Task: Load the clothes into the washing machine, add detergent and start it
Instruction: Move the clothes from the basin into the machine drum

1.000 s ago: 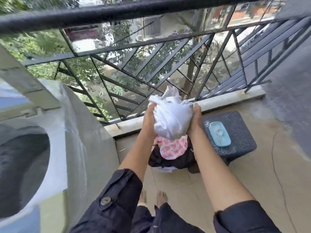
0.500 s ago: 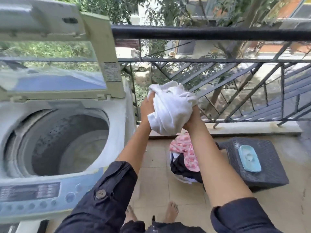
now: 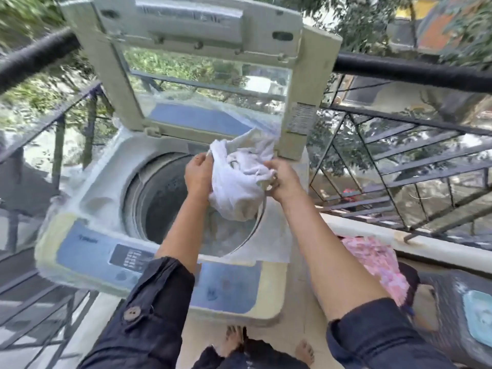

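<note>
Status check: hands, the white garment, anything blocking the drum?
Left hand and right hand both gripping white garment. Garment bunched above open drum, not in. Lid up; nothing blocking.

Bright outdoor daylight, sun-dappled foliage beyond the railing (image 3: 410,73). Heavy motion blur across the frame; washing machine (image 3: 87,182) control panel (image 3: 127,259) text smeared, unreadable. Wide-angle bowing at edges, railing bars curved. White cloth (image 3: 237,182) near overexposed. Glare on the raised lid (image 3: 202,83) window.

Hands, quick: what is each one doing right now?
Left hand: closed on the white garment, over the washer drum.
Right hand: closed on the same garment.
</note>
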`<act>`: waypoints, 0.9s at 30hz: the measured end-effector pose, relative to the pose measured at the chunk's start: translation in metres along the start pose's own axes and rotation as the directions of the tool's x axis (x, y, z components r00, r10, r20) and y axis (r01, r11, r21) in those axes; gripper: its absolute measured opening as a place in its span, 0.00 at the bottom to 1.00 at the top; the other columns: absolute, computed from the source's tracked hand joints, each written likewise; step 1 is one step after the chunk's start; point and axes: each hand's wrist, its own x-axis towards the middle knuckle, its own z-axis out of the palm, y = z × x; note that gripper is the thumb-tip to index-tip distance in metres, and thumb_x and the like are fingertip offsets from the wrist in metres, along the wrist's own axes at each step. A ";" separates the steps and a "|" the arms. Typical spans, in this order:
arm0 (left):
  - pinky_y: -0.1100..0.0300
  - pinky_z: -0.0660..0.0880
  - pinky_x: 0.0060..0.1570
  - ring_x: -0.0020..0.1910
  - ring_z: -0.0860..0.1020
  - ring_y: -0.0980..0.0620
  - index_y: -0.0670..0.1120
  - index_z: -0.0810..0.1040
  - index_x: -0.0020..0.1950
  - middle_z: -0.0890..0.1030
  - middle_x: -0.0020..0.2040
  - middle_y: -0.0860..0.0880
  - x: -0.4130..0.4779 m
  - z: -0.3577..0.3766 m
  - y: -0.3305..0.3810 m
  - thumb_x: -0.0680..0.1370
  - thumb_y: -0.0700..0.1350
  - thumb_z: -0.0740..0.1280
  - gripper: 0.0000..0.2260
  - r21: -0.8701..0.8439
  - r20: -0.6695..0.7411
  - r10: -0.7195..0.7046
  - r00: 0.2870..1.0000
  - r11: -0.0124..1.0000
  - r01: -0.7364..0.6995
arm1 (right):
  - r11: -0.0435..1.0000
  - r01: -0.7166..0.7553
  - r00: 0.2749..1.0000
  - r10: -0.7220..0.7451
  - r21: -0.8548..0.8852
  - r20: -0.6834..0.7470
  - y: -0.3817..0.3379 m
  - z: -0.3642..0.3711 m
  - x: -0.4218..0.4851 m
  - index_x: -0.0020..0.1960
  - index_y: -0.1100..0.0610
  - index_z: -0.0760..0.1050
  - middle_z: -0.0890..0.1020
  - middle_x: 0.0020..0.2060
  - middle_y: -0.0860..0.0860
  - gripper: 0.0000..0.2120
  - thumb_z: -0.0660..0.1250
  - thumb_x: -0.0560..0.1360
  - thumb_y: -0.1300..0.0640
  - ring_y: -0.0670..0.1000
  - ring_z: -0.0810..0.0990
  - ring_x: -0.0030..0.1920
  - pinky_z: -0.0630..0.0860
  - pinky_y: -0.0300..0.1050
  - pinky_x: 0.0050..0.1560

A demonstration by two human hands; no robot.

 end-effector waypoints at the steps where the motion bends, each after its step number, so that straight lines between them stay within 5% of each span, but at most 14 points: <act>1: 0.57 0.71 0.43 0.38 0.74 0.51 0.47 0.79 0.36 0.82 0.35 0.49 0.005 -0.009 -0.005 0.73 0.51 0.65 0.10 0.012 -0.024 -0.010 1.000 1.000 0.010 | 0.999 -0.022 0.999 0.023 0.043 -0.022 0.005 0.005 0.004 0.35 0.57 0.70 0.72 0.14 0.47 0.13 0.55 0.77 0.63 0.43 0.71 0.14 0.65 0.27 0.19; 4: 0.54 0.73 0.54 0.51 0.79 0.44 0.46 0.81 0.54 0.82 0.55 0.42 0.014 -0.025 -0.018 0.74 0.45 0.63 0.12 0.044 -0.058 -0.050 0.997 0.998 0.053 | 0.995 -0.102 0.994 0.101 -0.022 -0.033 0.021 0.021 0.014 0.33 0.55 0.69 0.73 0.18 0.47 0.14 0.57 0.78 0.57 0.45 0.72 0.16 0.68 0.30 0.23; 6: 0.59 0.72 0.56 0.54 0.78 0.49 0.48 0.80 0.58 0.81 0.56 0.49 0.013 -0.030 -0.021 0.76 0.42 0.62 0.13 0.043 -0.101 -0.065 0.993 0.997 0.070 | 0.981 -0.135 0.991 0.131 -0.138 -0.034 0.031 0.024 0.022 0.41 0.54 0.73 0.79 0.32 0.48 0.10 0.57 0.78 0.54 0.45 0.79 0.30 0.74 0.38 0.42; 8: 0.60 0.72 0.54 0.51 0.78 0.52 0.49 0.81 0.55 0.81 0.54 0.50 0.009 -0.027 -0.024 0.77 0.42 0.61 0.11 0.009 -0.169 -0.072 0.983 0.997 0.075 | 0.954 -0.142 0.990 0.138 -0.265 -0.034 0.038 0.025 0.027 0.52 0.52 0.73 0.79 0.49 0.49 0.08 0.56 0.78 0.53 0.50 0.79 0.54 0.65 0.52 0.64; 11: 0.55 0.75 0.57 0.52 0.80 0.48 0.50 0.80 0.48 0.83 0.52 0.48 0.004 -0.018 -0.026 0.75 0.42 0.61 0.09 -0.032 -0.183 -0.053 0.982 0.998 0.048 | 0.944 -0.123 0.992 0.111 -0.305 -0.056 0.042 0.025 0.027 0.52 0.51 0.74 0.80 0.56 0.52 0.08 0.57 0.78 0.53 0.53 0.76 0.62 0.61 0.55 0.68; 20: 0.55 0.74 0.56 0.49 0.81 0.48 0.53 0.78 0.46 0.82 0.47 0.51 -0.014 0.025 -0.028 0.76 0.40 0.58 0.11 -0.019 -0.197 -0.002 0.980 1.000 -0.002 | 0.965 -0.010 0.992 -0.024 -0.263 -0.125 0.035 -0.010 0.014 0.53 0.56 0.74 0.80 0.39 0.49 0.07 0.58 0.78 0.57 0.47 0.79 0.39 0.71 0.42 0.45; 27: 0.62 0.67 0.49 0.51 0.78 0.51 0.49 0.77 0.55 0.82 0.53 0.51 -0.063 0.093 -0.010 0.77 0.41 0.59 0.11 0.081 -0.160 0.230 0.960 0.972 -0.219 | 0.977 0.188 0.939 -0.209 -0.102 -0.273 0.010 -0.068 -0.003 0.40 0.54 0.72 0.79 0.19 0.43 0.11 0.56 0.79 0.61 0.38 0.77 0.21 0.69 0.34 0.30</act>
